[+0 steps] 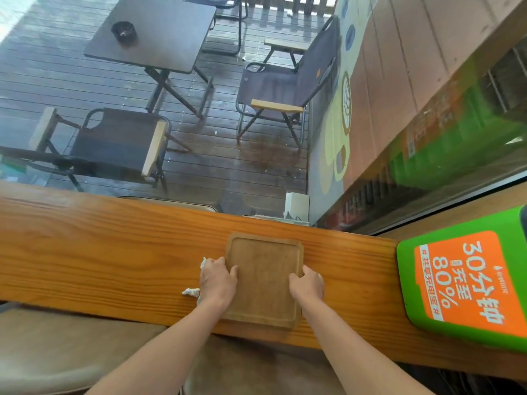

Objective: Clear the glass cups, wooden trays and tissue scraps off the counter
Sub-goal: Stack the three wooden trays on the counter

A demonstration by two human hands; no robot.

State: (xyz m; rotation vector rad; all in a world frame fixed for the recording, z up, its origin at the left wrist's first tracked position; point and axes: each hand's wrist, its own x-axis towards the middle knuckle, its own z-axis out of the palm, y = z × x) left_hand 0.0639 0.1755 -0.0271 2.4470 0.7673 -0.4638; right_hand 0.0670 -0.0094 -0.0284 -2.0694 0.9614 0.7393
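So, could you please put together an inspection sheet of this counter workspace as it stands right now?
Surface: wooden counter along a window, bare apart from the items below.
Job's things: one wooden tray flat on the counter, empty; white tissue scraps at its left edge, partly under the hand; no glass cups seen.
Clutter: green and orange box at the counter's right end.
Grippers: left hand on the tray's left edge over the tissue; right hand gripping the tray's right edge.
Cables: nothing seen.
Surroundings: behind the glass, a wet deck with a dark table, an ashtray and folding chairs.
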